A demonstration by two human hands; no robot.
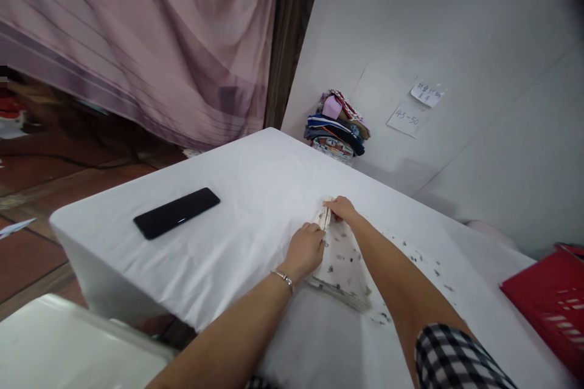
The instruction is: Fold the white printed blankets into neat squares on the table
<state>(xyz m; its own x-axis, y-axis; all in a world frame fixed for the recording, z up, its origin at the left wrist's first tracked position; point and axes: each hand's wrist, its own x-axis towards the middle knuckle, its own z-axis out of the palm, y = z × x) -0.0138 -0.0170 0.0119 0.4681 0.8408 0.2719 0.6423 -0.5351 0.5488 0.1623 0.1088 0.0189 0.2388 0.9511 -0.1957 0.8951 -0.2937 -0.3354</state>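
Note:
A thin white cloth [342, 261] with small dark printed figures lies on the white-covered table [255, 194], part of it bunched into narrow folds. My left hand [306, 250], with a silver bracelet at the wrist, grips the near part of the bunched edge. Farther up the same edge, my right hand [343, 209] pinches the cloth between its fingers. From there the fabric fans out toward me, and another stretch of it spreads flat to the right beyond my right forearm. Some of the fingertips are hidden behind the folds.
A black phone [177, 213] lies on the table's left part. Folded clothes [337, 124] are stacked by the wall's corner. A red basket [547, 304] stands at the right edge, a white stool or lid [68, 346] at lower left. A pink curtain [182, 42] hangs behind.

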